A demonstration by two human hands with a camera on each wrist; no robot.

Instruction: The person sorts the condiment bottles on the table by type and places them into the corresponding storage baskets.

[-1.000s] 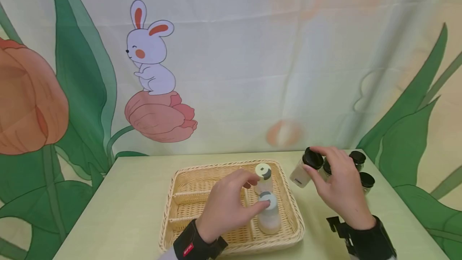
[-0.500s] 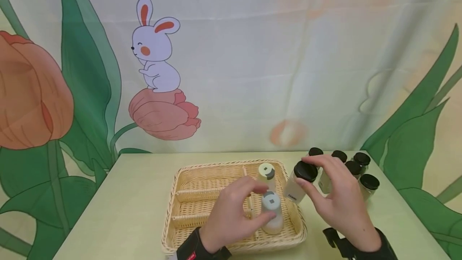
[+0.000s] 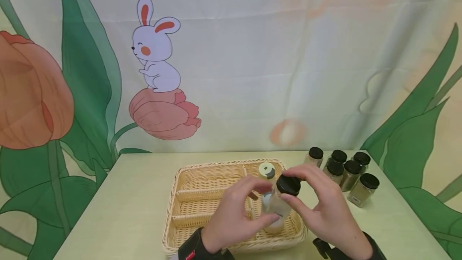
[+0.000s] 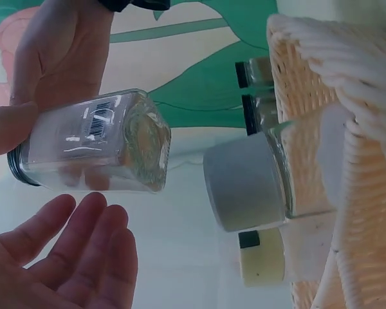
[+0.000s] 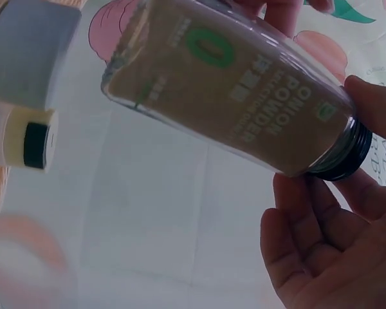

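My right hand (image 3: 321, 208) grips the black lid of a square clear spice jar (image 3: 281, 207), tilted over the right side of the wicker basket (image 3: 202, 166). In the right wrist view its label reads onion powder (image 5: 244, 90), with brown powder behind it. My left hand (image 3: 232, 214) is beside the jar, fingers loosely bent and thumb apart; in the left wrist view its fingers (image 4: 90, 251) are clear of the glass. Whether the thumb touches the jar, I cannot tell. Inside the basket's right compartment stand a grey-lidded jar (image 4: 244, 183) and a yellow-lidded jar (image 3: 267, 171).
Several black-lidded spice jars (image 3: 351, 167) stand at the table's right back, one jar (image 3: 362, 189) a bit nearer. Dividers (image 3: 196, 194) split the basket's left side into compartments. Behind the table (image 3: 119, 196) hangs a printed cloth (image 3: 231, 71).
My right hand has carried the onion powder jar leftward and down, from beside the black-lidded jars to over the basket near my left hand. The left hand has barely moved.
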